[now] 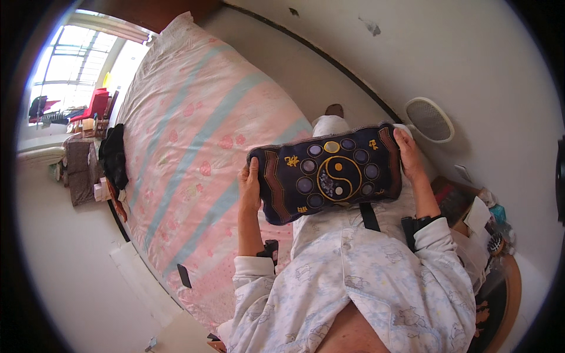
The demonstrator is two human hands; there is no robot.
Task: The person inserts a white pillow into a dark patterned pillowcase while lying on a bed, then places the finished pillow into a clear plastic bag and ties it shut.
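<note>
A dark navy pillow (pixel 282 189) with a yin-yang emblem, round purple stones, brown zigzag bands and yellow embroidered characters is held out in front of my torso. My left hand (pixel 250 183) grips its left end, thumb on the top face. At the other end, my right hand (pixel 408 154) holds the edge, with the fingers partly hidden behind it. Below the pillow show my light patterned pyjamas (pixel 322 251) and a black strap (pixel 369 216). Dark bands are worn on both forearms.
To the left lies a bed with a pink and blue striped sheet (pixel 207 145), bearing a black phone-like object (pixel 184 276). An electric swatter (pixel 429 119) leans near the right wall. A hairbrush (pixel 496 243) and clutter stand at the right. Black cloth (pixel 114 156) lies by the bed's far left edge.
</note>
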